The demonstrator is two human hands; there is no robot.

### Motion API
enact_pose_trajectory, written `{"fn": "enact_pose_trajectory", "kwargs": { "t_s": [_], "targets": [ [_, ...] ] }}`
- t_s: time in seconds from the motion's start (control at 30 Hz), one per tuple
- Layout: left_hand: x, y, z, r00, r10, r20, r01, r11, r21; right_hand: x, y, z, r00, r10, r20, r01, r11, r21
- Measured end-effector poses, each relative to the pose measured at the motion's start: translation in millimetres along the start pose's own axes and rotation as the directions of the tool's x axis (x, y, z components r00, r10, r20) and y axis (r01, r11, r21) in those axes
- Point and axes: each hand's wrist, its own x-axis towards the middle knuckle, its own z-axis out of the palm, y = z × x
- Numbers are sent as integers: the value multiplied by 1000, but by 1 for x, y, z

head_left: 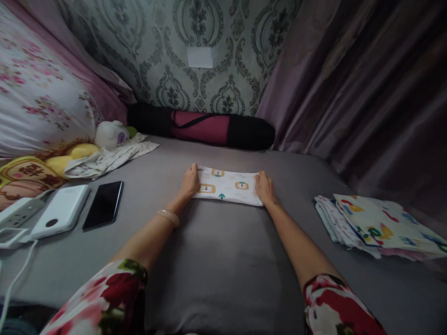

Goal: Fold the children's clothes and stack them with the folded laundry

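A small white cloth [227, 186] printed with orange and teal figures lies folded into a strip on the grey bed sheet [223, 260] in front of me. My left hand [190, 180] rests on its left end, fingers curled over the edge. My right hand [264, 187] presses on its right end, fingers bent down onto the fabric. Both arms reach straight out from floral sleeves, and a pale bangle [168, 217] sits on my left wrist.
A stack of folded printed cloths [377, 225] lies to the right. At left are a black phone [104, 204], a white power bank [61, 210], a power strip [16, 214], plush toys [104, 137] and crumpled cloth. A black and maroon roll bag [206, 126] lies against the wall; a curtain hangs at right.
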Motion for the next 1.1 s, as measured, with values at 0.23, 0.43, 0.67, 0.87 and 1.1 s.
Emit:
{"fn": "enact_pose_trajectory", "kwargs": {
  "t_s": [0.23, 0.43, 0.67, 0.87, 1.1],
  "targets": [
    [2, 0, -2, 997, -76, 5, 76, 996, 46, 1, 1, -4, 989, 123, 85, -118, 991, -59],
    [-15, 44, -8, 965, 263, -3, -261, 956, 132, -13, -36, -7, 983, -173, -66, 167, 982, -84],
    [-34, 71, 22, 907, 326, 266, -383, 902, 199, -35, -72, 19, 877, -431, 214, 458, 883, -100],
    [-35, 63, 26, 918, 290, 269, -347, 918, 192, -33, -65, 26, 883, -409, 230, 439, 893, -99],
    [-33, 65, 27, 915, 264, 306, -332, 922, 197, -31, -67, 28, 881, -401, 252, 434, 897, -89]
  ]
}}
